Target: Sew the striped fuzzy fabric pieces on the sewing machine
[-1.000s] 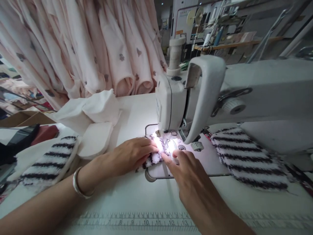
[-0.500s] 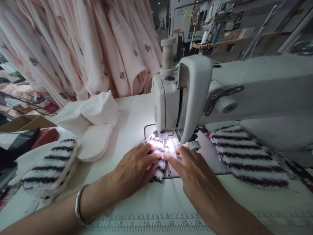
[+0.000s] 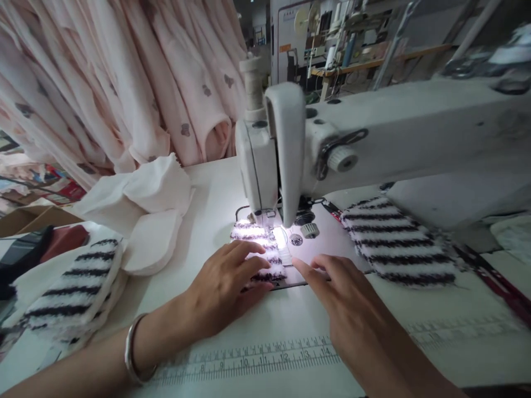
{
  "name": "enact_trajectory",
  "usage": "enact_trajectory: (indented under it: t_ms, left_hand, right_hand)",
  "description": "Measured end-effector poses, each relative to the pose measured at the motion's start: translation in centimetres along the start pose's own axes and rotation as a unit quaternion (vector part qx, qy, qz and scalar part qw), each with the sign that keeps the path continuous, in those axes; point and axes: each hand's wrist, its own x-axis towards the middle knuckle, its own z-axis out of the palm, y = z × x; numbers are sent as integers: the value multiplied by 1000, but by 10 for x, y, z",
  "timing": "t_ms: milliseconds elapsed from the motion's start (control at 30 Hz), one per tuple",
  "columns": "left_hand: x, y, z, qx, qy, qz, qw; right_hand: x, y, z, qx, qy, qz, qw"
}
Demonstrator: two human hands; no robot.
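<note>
A striped black-and-white plush fabric piece (image 3: 276, 260) lies on the sewing machine's plate, its upper part under the lit needle area of the sewing machine (image 3: 259, 160). My left hand (image 3: 226, 276) rests on this piece, fingers stretched over its left side and the thumb by its near edge. The needle tip is hard to make out in the glare. My right hand (image 3: 344, 287) hovers or rests just right of the fabric, apart from it, with the index finger extended and nothing held.
Right of the needle lies another striped piece (image 3: 398, 243), with red-handled scissors (image 3: 498, 282) beyond it. A striped stack (image 3: 74, 282) and white padded pieces (image 3: 153, 237) sit at left. Pink garments (image 3: 166, 83) hang behind. A ruler strip (image 3: 249, 359) runs along the front.
My right hand has come off the fabric and moved right. My left hand stays on the piece, more of which now shows. The whole view has shifted slightly.
</note>
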Motion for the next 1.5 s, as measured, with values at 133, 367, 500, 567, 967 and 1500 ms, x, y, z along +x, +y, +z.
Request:
enact_trajectory:
  t_ms: [133, 367, 500, 567, 967, 1500]
  left_hand:
    - [-2, 0, 9, 15, -1, 23, 1000]
    - [-3, -2, 7, -27, 34, -16, 999]
    - [-1, 3, 8, -40, 51, -31, 997]
    - [-2, 4, 9, -24, 51, -17, 998]
    - [-18, 6, 5, 44, -64, 48, 996]
    - [1, -23, -3, -12, -114, 40, 993]
  right_hand:
    - [-7, -6, 8, 29, 7, 27, 999]
    - [-10, -10, 10, 50, 29, 50, 997]
    - [-5, -18, 8, 48, -9, 56, 997]
    - [-4, -21, 10, 39, -35, 60, 997]
    - [-3, -26, 9, 0, 19, 19, 1000]
    - [37, -10, 15, -86, 21, -39, 995]
